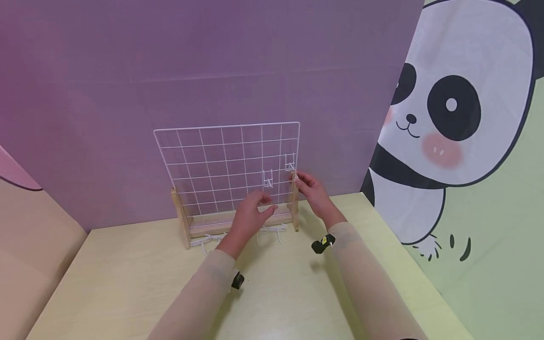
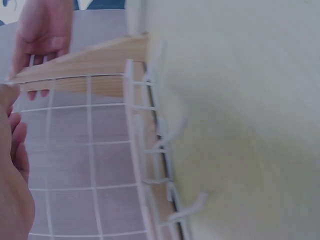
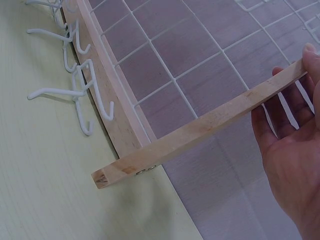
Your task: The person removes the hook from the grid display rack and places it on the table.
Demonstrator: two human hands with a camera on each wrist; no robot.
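A white wire grid (image 1: 231, 163) stands upright in a wooden stand (image 1: 199, 230). My right hand (image 1: 314, 192) holds the upper end of the stand's right post (image 3: 200, 125), with the thumb on one side and the fingers behind it. In front of the lower right part of the grid is my left hand (image 1: 250, 215), its thumb and fingers apart with nothing between them. Two white wire hooks hang on the right of the grid, an upper hook (image 1: 290, 163) and a lower hook (image 1: 267, 182).
More white double-pronged hooks (image 3: 82, 92) lie along the stand's front base on the pale wooden table (image 1: 127, 283). A purple cloth wall (image 1: 255, 61) rises close behind the grid. To the right is a wall with a panda picture (image 1: 467, 156).
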